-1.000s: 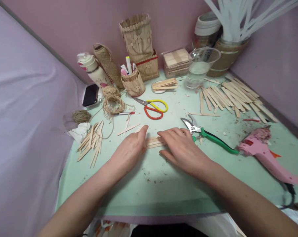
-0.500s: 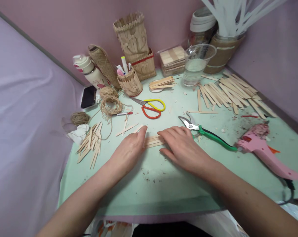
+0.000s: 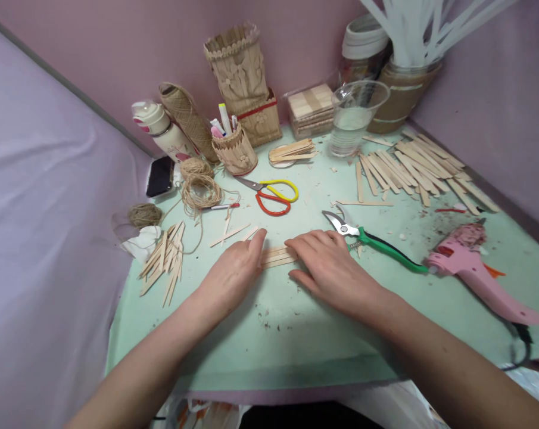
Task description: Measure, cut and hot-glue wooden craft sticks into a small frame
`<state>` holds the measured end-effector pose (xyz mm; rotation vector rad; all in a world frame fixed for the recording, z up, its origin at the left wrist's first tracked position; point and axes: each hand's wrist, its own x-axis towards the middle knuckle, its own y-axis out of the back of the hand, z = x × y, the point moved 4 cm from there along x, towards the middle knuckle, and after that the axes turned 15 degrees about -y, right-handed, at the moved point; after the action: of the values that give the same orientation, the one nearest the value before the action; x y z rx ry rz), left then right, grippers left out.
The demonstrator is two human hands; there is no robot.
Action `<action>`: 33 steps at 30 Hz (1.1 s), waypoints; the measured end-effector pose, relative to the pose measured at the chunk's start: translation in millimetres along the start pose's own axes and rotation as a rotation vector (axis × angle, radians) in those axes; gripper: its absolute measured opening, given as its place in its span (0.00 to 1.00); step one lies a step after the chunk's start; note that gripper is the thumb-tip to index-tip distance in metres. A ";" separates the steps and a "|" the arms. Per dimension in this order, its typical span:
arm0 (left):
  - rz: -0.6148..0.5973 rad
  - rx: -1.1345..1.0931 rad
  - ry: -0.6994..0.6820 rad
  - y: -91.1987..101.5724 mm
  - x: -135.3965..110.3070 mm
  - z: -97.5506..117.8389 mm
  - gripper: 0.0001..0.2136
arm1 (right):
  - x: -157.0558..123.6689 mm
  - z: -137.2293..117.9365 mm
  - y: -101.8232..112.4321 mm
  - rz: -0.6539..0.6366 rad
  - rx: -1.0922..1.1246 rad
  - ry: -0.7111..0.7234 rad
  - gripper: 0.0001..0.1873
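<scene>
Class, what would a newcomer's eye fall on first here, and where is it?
Probably the bright pink glue gun at the right of the table, with green-handled pruners to its left. Centrally, wooden sticks show between the left hand and right hand, with red-and-yellow-handled scissors beyond.

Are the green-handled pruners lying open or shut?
Open: the pruners show a clear gap between their two blades, which spread apart beyond the right hand. That hand partly hides the second handle.

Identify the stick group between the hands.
The flat row of sticks: left hand at one end, right hand over the other. Left pile, right pile, bundle: apart.
</scene>
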<state>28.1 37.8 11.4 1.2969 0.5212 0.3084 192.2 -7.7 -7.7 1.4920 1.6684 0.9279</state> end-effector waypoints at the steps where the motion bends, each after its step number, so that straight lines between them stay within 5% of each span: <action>1: -0.001 -0.005 0.000 0.0 -0.2 -0.1 0.26 | 0.1 0.0 -0.1 -0.006 0.001 -0.003 0.14; 18: 0.133 -0.117 0.027 -0.9 -16.8 -13.2 0.30 | -0.2 0.8 -2.5 -0.011 0.028 0.003 0.15; 28: 0.315 -0.332 0.068 -13.6 -26.9 -25.1 0.14 | 7.2 -26.5 7.6 -0.029 -0.113 0.085 0.12; 33: 0.399 -0.379 0.054 -19.2 -30.6 -35.5 0.11 | 23.6 -30.7 -6.3 -0.017 -0.091 0.131 0.07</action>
<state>-17.9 47.2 -7.6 1.0155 0.2282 0.7394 160.4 13.5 1.1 1.3802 1.7052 1.0983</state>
